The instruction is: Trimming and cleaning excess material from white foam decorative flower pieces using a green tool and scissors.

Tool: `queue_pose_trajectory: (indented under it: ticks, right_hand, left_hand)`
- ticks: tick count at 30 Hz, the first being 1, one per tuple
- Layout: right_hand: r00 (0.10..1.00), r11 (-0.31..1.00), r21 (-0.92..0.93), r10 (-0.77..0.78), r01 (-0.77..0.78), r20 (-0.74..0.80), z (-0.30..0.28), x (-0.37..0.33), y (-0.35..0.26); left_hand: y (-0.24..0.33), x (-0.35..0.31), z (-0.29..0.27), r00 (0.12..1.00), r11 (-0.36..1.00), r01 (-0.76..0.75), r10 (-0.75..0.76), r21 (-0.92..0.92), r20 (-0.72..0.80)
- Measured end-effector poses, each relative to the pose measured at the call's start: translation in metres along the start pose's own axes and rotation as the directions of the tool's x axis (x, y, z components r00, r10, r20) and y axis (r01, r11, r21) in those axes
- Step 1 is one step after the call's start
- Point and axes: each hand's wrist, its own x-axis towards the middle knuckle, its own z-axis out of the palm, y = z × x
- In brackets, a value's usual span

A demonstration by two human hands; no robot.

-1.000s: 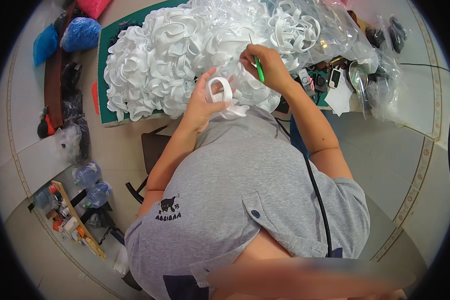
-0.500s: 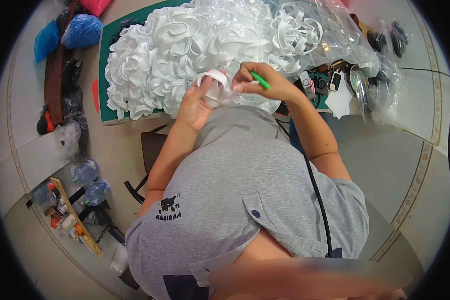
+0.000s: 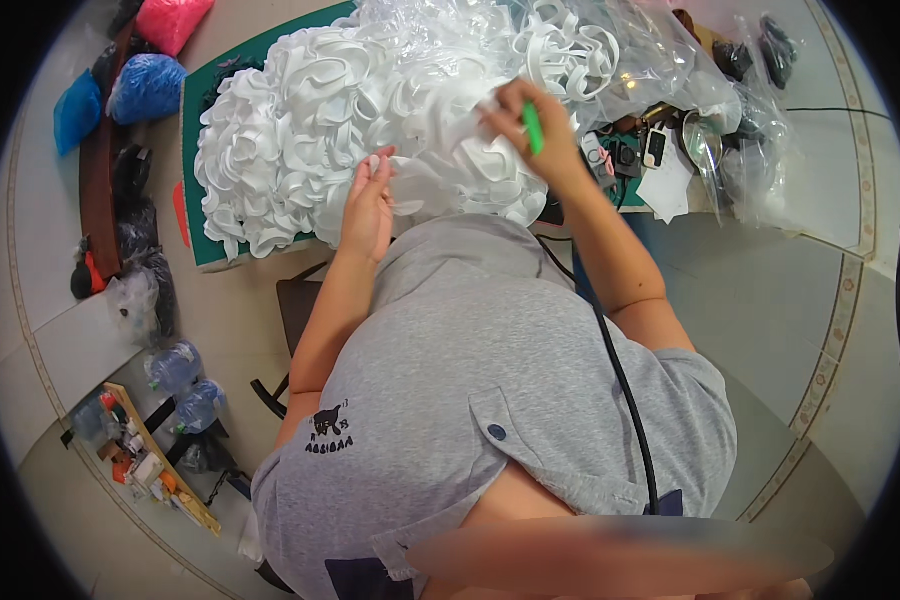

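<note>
We have one white pile (image 3: 280, 140) of curled strips, spread over one bench (image 3: 192, 130) whose green top shows along the pile's left side. The strips overlap so heavily that we cannot count them. At the pile's far right we make out one bundle (image 3: 567, 58) of looser white loops, next to one clear plastic sheet (image 3: 670, 75).

Two hands are at work, both ours. Our left hand (image 3: 367, 215) is at the pile's near edge, its fingers (image 3: 373, 180) raised and drawn close together; we cannot tell whether they pinch anything. One pale strip (image 3: 407, 208) lies just beside them on the right. Our right hand (image 3: 555, 140) is above the right part of the pile, fingers curled around one green tool (image 3: 533, 128). The hand is blurred, so we cannot tell whether its fingertips also grip a strip.

Right of the pile we count one white card (image 3: 667, 190) and one white gadget (image 3: 656, 147) with a dark face, near each other. Well left of the pile there are two blue bags (image 3: 148, 88), one deeper and one brighter in colour, and one pink bag (image 3: 173, 24). Nearer to us than the pile, far to its left, stand two clear jugs (image 3: 175, 367), side by side. One dark chair (image 3: 295, 305) is below the pile's near left edge.
</note>
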Motion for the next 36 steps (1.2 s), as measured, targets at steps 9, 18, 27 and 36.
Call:
queue_pose_trajectory:
  ticks: [9,18,27,36]
  right_hand:
    - [0.928,0.766,-0.611,-0.056,-0.197,-0.369,-0.081,0.034,0.049]
    - [0.856,0.858,-0.427,-0.029,0.287,0.517,0.028,-0.021,0.086]
    - [0.943,0.987,-0.084,-0.104,0.137,0.316,0.056,-0.01,0.036]
    - [0.982,0.987,-0.159,0.034,-0.004,0.188,0.06,-0.007,-0.006]
  left_hand:
    - [-0.043,0.031,-0.066,0.843,0.088,-0.243,0.513,0.966,0.165]
    - [-0.054,0.048,-0.067,0.915,0.316,-0.202,0.397,0.927,0.065]
    - [0.025,-0.001,-0.005,0.916,0.868,-0.4,0.37,0.294,0.154]
    - [0.021,-0.004,0.007,0.923,0.907,-0.353,0.378,0.231,-0.073]
